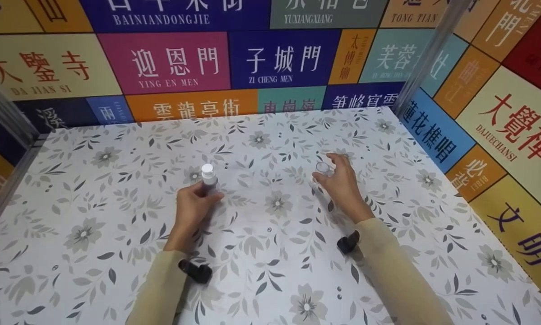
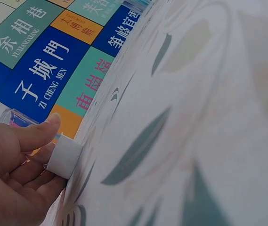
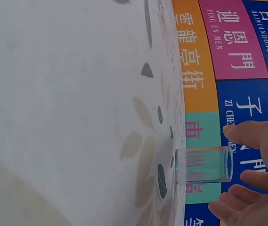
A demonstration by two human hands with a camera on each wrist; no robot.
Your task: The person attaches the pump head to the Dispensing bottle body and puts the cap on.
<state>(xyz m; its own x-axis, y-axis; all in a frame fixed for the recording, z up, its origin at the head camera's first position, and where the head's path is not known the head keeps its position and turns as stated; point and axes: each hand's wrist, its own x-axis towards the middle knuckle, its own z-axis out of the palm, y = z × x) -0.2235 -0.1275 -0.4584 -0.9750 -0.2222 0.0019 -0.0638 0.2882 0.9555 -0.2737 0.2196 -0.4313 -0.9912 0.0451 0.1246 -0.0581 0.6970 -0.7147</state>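
My left hand (image 1: pixel 194 205) grips a small upright bottle (image 1: pixel 210 179) left of the table's middle. It has a white top, and the left wrist view shows a clear body partly covered by the thumb and fingers. Its white base (image 2: pixel 64 157) is right at the tabletop in that view. Farther right, a short clear plastic cylinder (image 3: pixel 203 165), like a cap or cup, stands on the table. Around it my right hand (image 1: pixel 341 183) spreads its thumb and fingers, with gaps on both sides in the right wrist view.
A white cloth (image 1: pixel 252 216) printed with grey flowers and leaves covers the table. Behind and to the right rise panels (image 1: pixel 171 63) of coloured blocks with Chinese lettering. Clear upright strips (image 1: pixel 426 58) stand at the back corners. A small black camera sits at each wrist.
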